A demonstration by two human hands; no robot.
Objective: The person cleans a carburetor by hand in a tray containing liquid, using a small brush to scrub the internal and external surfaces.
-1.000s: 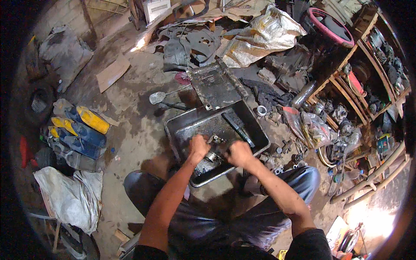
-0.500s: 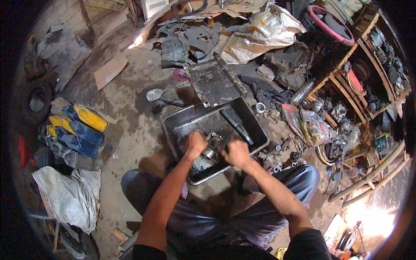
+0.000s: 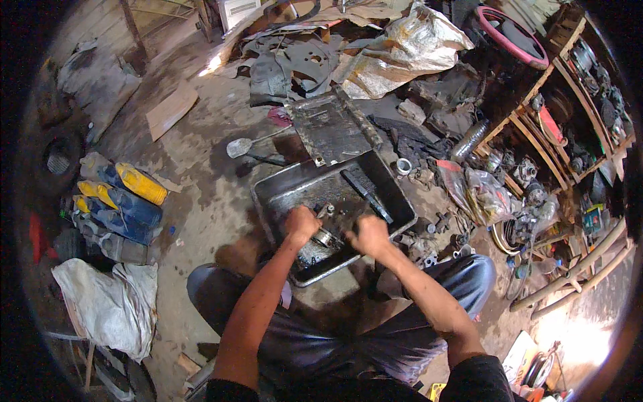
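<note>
Left hand (image 3: 303,224): curled at metal part (image 3: 327,238), grip unclear.
Right hand (image 3: 370,235): curled, any grip hidden.
Black tray (image 3: 388,184): part inside, work seemingly unfinished.

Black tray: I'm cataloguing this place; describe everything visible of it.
The tray is black, rectangular and open-topped, perhaps plastic, with raised walls and a worn rim. Its bottom looks dirty and wet. It sits upright on the ground. A dark bar lies inside near its right wall. The left hand grips a metal part in it; the right hand is over its right half. Whether the panel behind touches its far rim is unclear.
</note>
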